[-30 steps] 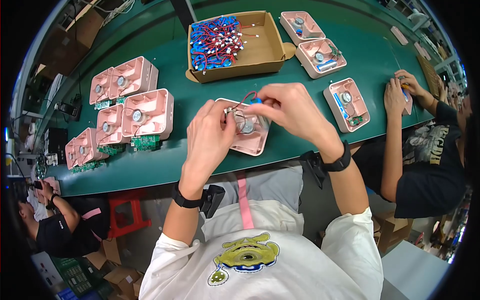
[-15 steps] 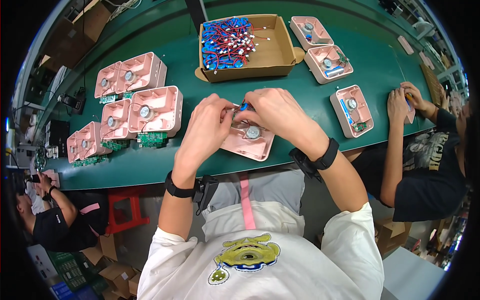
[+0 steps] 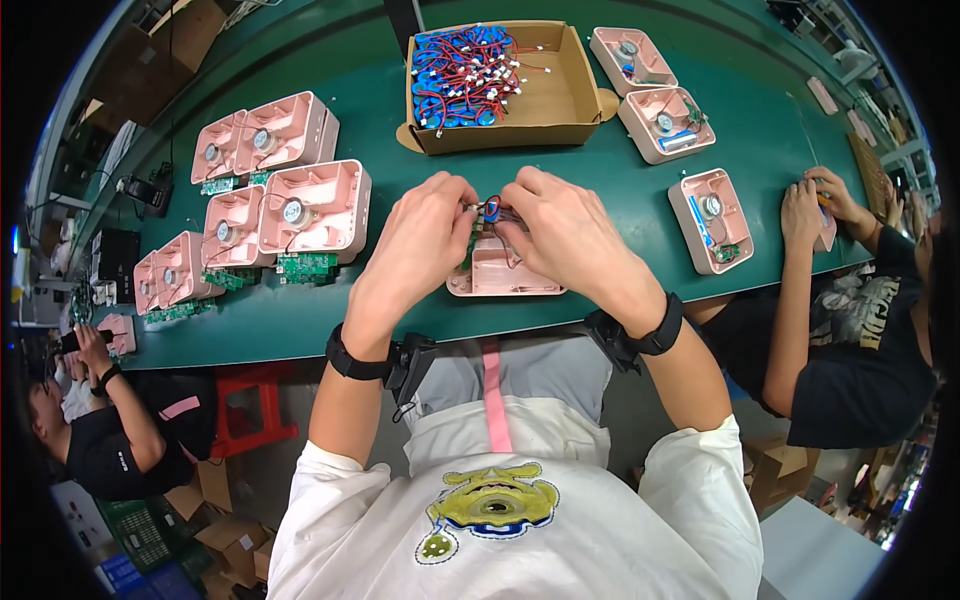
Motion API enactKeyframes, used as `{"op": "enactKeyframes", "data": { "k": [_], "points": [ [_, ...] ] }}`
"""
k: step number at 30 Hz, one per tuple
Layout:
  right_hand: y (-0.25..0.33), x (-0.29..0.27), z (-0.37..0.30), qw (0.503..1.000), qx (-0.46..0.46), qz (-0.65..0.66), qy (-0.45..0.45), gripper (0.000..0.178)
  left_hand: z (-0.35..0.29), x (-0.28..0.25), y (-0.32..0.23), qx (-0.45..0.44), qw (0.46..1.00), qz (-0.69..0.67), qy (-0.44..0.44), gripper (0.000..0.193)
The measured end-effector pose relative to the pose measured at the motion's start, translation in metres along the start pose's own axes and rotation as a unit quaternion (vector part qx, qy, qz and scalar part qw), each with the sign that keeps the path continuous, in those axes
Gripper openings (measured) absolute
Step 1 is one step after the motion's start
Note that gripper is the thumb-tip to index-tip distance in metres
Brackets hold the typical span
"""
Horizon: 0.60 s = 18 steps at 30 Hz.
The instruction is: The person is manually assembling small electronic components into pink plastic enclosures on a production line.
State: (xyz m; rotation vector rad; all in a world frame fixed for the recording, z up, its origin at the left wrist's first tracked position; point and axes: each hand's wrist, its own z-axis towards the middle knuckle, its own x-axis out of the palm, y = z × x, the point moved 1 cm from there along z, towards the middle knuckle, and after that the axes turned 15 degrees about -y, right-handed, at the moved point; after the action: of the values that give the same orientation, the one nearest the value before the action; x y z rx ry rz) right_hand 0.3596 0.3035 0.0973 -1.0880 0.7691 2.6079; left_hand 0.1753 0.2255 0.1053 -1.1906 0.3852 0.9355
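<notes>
Close in front of me, a pink plastic housing lies on the bench under my hands, its upper part covered by them. My left hand is closed, thumb and fingertips pinched at a small pale piece by the wires; its exact form is too small to tell. My right hand is closed on a blue part with red and dark wires, like those in the carton. The two sets of fingertips nearly meet above the housing. A bit of green circuit board shows below the left fingers.
An open carton of blue wired parts stands beyond my hands. Several pink housings with speakers and green boards sit at left. At right are 3 housings with blue batteries. People work on both sides; one's hands hold a housing.
The pink housing has turned from a slant to nearly square with me, and its speaker is now hidden. The blue part and wires show more plainly between my fingertips.
</notes>
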Motion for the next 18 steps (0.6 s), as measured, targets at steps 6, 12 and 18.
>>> {"op": "enactKeyframes", "data": {
  "k": [6,12,18],
  "points": [
    [0.002,-0.008,0.003,0.999,-0.025,-0.017,-0.013,0.025,-0.006,0.001,-0.002,-0.039,0.999,-0.02,-0.005,0.018],
    [-0.003,-0.028,0.01,1.0,0.006,-0.017,0.008,0.024,-0.009,0.005,-0.005,-0.016,0.999,-0.028,-0.01,0.018],
    [-0.009,-0.035,0.004,0.995,0.088,0.03,0.037,0.025,-0.007,0.02,-0.008,-0.036,0.998,-0.005,-0.057,0.018]
  ]
}}
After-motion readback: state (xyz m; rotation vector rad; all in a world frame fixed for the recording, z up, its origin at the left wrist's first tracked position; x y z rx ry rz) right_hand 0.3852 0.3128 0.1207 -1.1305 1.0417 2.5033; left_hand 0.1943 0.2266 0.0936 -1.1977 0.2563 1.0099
